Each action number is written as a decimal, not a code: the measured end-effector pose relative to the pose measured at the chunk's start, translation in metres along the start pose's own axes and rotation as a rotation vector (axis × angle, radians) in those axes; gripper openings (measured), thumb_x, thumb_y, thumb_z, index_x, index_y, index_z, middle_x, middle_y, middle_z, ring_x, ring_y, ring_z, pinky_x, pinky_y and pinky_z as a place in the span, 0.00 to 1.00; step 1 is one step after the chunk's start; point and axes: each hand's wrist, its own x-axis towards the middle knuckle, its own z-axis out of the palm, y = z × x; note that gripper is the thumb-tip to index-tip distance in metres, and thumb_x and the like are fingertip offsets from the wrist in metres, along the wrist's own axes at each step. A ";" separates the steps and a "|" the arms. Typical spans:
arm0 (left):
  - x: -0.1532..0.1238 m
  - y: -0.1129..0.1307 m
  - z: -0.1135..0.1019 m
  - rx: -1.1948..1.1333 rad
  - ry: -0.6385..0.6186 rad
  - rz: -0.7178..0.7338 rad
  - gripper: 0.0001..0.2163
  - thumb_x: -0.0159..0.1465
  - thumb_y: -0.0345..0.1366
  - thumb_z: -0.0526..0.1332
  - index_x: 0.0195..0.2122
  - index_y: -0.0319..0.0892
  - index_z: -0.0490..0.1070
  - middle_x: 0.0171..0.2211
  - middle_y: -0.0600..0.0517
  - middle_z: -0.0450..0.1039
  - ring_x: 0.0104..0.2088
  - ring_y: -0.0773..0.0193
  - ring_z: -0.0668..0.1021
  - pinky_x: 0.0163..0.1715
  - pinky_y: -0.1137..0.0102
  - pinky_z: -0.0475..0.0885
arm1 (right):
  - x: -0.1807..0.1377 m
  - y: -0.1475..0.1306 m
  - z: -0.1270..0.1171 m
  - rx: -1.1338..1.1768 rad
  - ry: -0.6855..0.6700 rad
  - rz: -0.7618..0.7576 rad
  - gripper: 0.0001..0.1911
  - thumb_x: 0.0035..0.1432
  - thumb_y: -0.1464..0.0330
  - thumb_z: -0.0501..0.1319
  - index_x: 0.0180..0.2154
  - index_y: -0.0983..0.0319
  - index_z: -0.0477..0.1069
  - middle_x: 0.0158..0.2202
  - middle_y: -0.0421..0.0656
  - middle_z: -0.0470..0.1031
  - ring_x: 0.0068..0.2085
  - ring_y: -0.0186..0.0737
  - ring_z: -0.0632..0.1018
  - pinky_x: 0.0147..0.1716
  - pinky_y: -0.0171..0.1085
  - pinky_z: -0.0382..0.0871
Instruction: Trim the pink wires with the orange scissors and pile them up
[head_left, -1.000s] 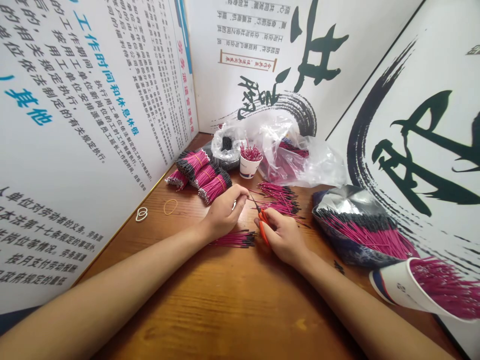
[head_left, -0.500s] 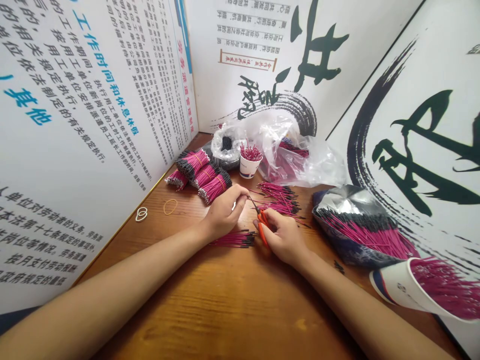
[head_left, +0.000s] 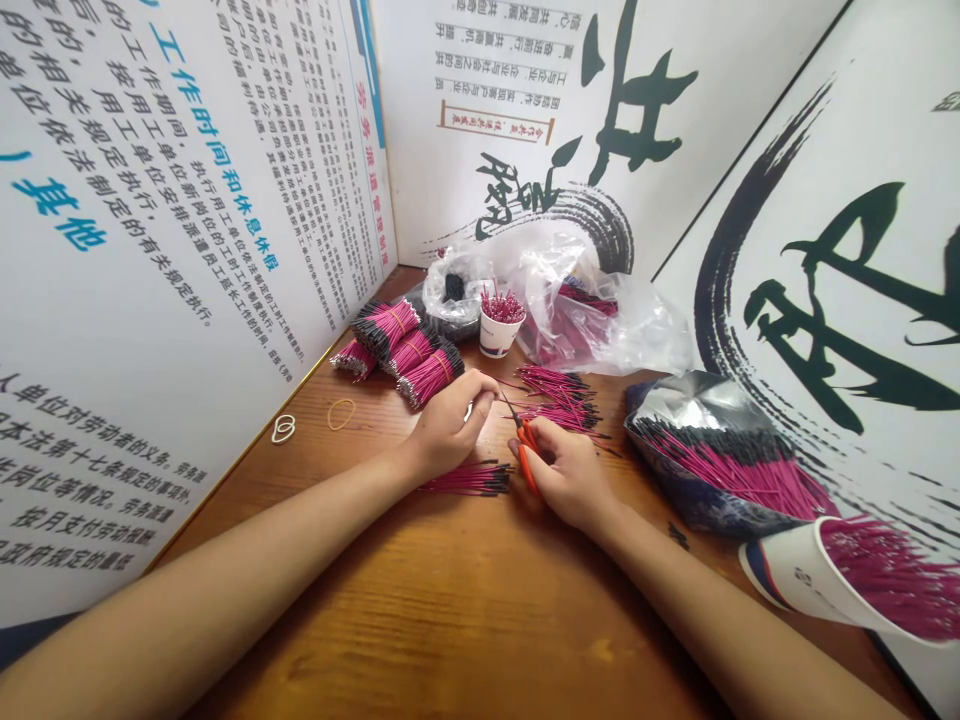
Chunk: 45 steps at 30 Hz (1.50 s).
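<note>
My right hand (head_left: 574, 475) is wrapped round a pair of scissors with orange handles (head_left: 529, 455). Their dark, narrow blades point up and left, the tips close to the fingertips of my left hand (head_left: 452, 425). That hand is closed in a pinch; what it holds is too small and hidden to name. Below it lies a row of magenta wires with black ends (head_left: 472, 478), partly covered by the hand. A loose pile of similar wires (head_left: 559, 395) is spread just beyond the scissors.
Rubber-banded wire bundles (head_left: 412, 350) are stacked at the back left, beside a paper cup of wires (head_left: 501, 335) and clear plastic bags (head_left: 600, 320). To the right are an open wire-filled bag (head_left: 720, 450) and a tilted cup (head_left: 802, 575). Loose rubber bands (head_left: 341, 413) lie left.
The scissors' tips have shifted very slightly near my left fingertips. Both hands stay in almost the same place, and the rest is unchanged.
</note>
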 end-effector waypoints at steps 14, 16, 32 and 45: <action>0.000 -0.001 0.001 0.028 -0.001 0.001 0.08 0.70 0.32 0.49 0.36 0.42 0.65 0.30 0.52 0.67 0.33 0.64 0.70 0.34 0.69 0.65 | 0.001 -0.002 -0.001 -0.009 0.006 -0.025 0.17 0.62 0.62 0.57 0.24 0.58 0.55 0.18 0.33 0.59 0.20 0.31 0.60 0.22 0.33 0.51; 0.000 -0.001 0.001 0.029 -0.002 0.002 0.08 0.69 0.32 0.49 0.36 0.42 0.65 0.30 0.52 0.67 0.33 0.64 0.70 0.34 0.69 0.65 | 0.001 -0.002 -0.001 -0.010 0.004 -0.027 0.17 0.62 0.62 0.57 0.24 0.58 0.55 0.18 0.33 0.59 0.20 0.31 0.60 0.22 0.33 0.51; 0.000 -0.001 0.000 0.016 -0.010 -0.006 0.08 0.70 0.32 0.49 0.36 0.41 0.65 0.31 0.52 0.68 0.33 0.64 0.71 0.35 0.70 0.65 | 0.000 0.000 0.000 -0.008 0.004 -0.013 0.17 0.62 0.63 0.58 0.25 0.59 0.54 0.19 0.33 0.58 0.21 0.31 0.60 0.22 0.33 0.50; 0.000 -0.002 0.000 0.021 -0.017 0.006 0.08 0.70 0.32 0.48 0.37 0.40 0.65 0.32 0.52 0.68 0.33 0.65 0.71 0.34 0.70 0.65 | 0.000 0.001 0.001 0.020 -0.012 -0.027 0.17 0.62 0.64 0.59 0.24 0.59 0.55 0.19 0.33 0.57 0.21 0.30 0.60 0.23 0.32 0.50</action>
